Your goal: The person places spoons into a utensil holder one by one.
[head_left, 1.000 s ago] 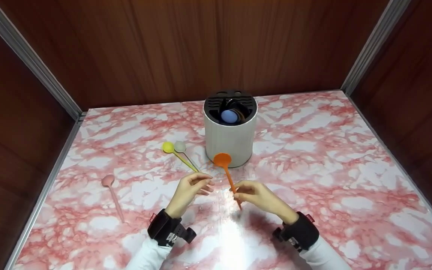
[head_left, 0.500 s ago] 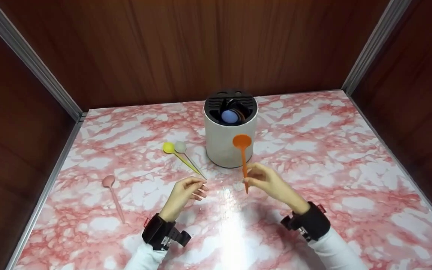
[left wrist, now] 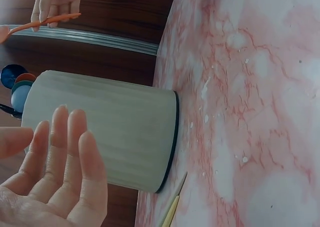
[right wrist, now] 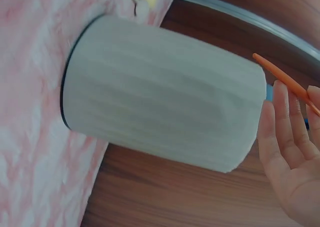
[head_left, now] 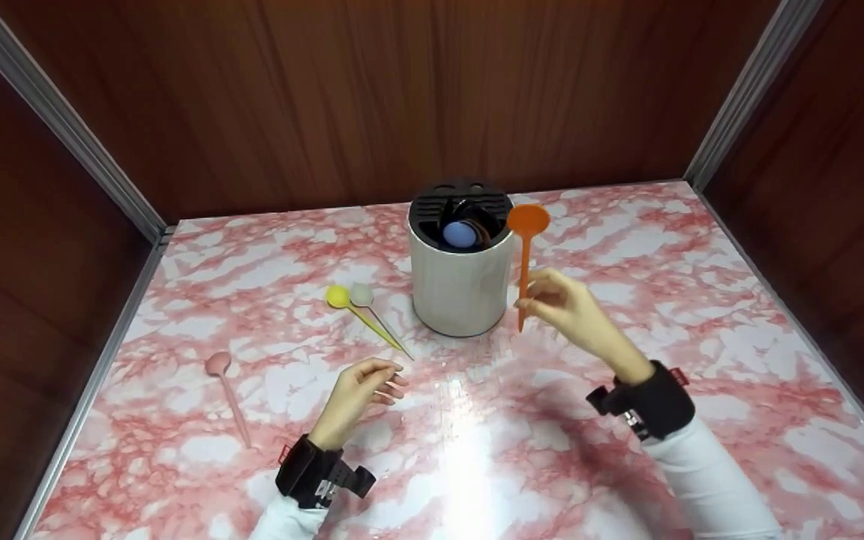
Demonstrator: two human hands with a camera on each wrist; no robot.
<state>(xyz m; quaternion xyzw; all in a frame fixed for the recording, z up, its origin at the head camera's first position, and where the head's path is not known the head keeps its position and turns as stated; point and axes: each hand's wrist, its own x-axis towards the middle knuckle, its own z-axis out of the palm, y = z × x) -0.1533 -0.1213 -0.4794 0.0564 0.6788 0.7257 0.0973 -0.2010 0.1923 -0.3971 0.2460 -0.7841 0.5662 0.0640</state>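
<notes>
My right hand (head_left: pixel 571 309) pinches an orange spoon (head_left: pixel 528 221) by its handle, bowl up, just right of the utensil holder (head_left: pixel 460 292). That holder is a pale cylinder with a black slotted top, and a blue round-ended utensil (head_left: pixel 460 234) stands in it among darker ones. In the right wrist view the orange handle (right wrist: pixel 282 77) crosses the fingers near the holder's rim. My left hand (head_left: pixel 353 397) is held over the table with relaxed fingers and nothing in it. Ahead of it lie a yellow spoon (head_left: pixel 338 297) and a grey spoon (head_left: pixel 361 295), handles almost together.
A pink spoon (head_left: pixel 218 364) lies by itself on the left part of the marbled table (head_left: pixel 312 240). Brown wood-grain panels (head_left: pixel 327 97) with metal corner strips (head_left: pixel 739 90) enclose the back and both sides.
My right hand has raised the orange spoon, moving it away from me and rightward, from in front of the holder to beside its top. The left hand has drawn back slightly toward the lower left.
</notes>
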